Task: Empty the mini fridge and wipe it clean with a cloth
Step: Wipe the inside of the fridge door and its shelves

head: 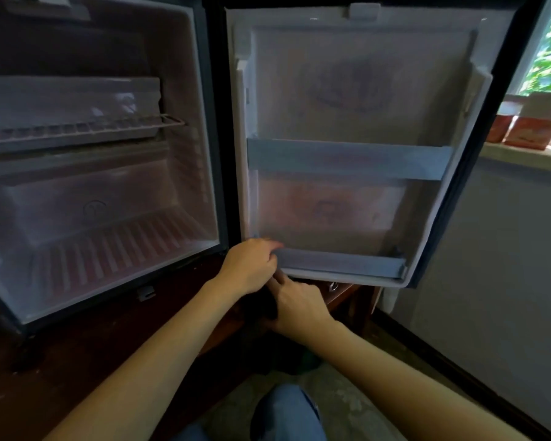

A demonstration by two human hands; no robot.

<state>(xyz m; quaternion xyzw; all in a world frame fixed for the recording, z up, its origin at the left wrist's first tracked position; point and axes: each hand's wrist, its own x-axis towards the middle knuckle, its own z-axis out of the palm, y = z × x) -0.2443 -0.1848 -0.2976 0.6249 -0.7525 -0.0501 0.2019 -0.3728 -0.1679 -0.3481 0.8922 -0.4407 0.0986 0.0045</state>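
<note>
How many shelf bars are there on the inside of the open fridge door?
2. The middle bar crosses the door halfway up; the lower bar runs along its bottom, left end held by the left hand.

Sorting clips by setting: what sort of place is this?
Probably a lived-in room such as a bedroom or guest room, not a full kitchen: an open black mini fridge stands on dark wooden furniture, beside a pale window sill holding red-and-white cups.
</note>
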